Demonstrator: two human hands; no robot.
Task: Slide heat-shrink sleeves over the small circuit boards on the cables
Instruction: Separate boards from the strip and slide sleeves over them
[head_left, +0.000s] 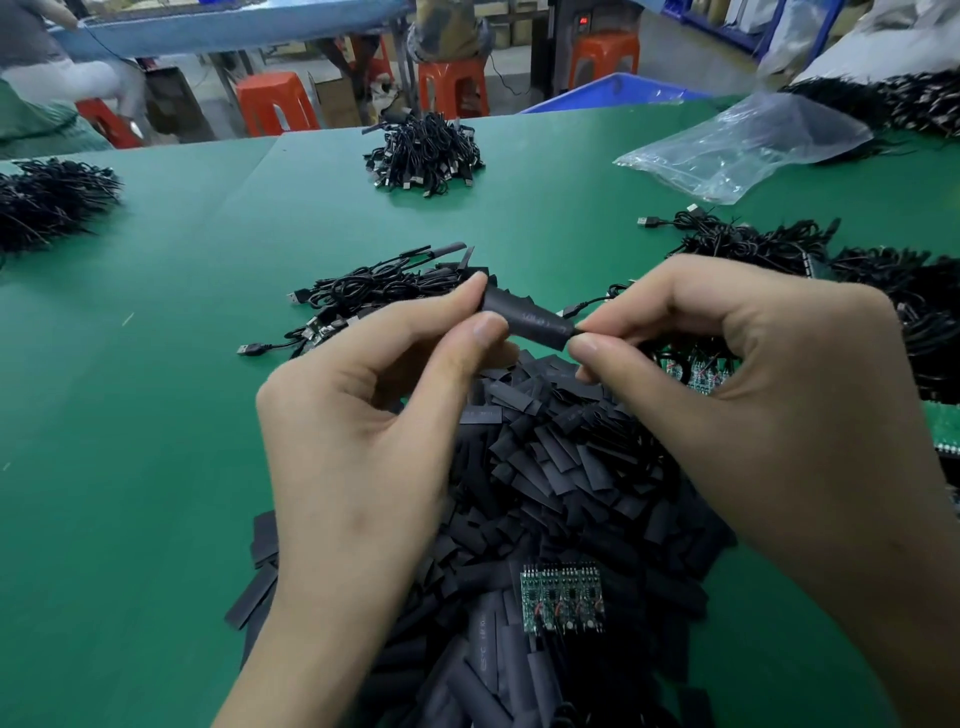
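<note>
Heat-shrink sleeve (524, 317) held mid-air over sleeve pile (561, 467) on green surface (156, 415). Your left hand (363, 415) fingers pinch one end, steadying it; your right hand (753, 389) fingers pinch other end, probably feeding board inside, board itself hidden.

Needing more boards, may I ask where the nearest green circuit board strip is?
Head view, bottom centre: green board strip atop the black sleeve pile.

Head camera is looking forward and down across the worktop (156, 415). It is sitting close above the left hand (353, 441) and right hand (753, 405).
</note>
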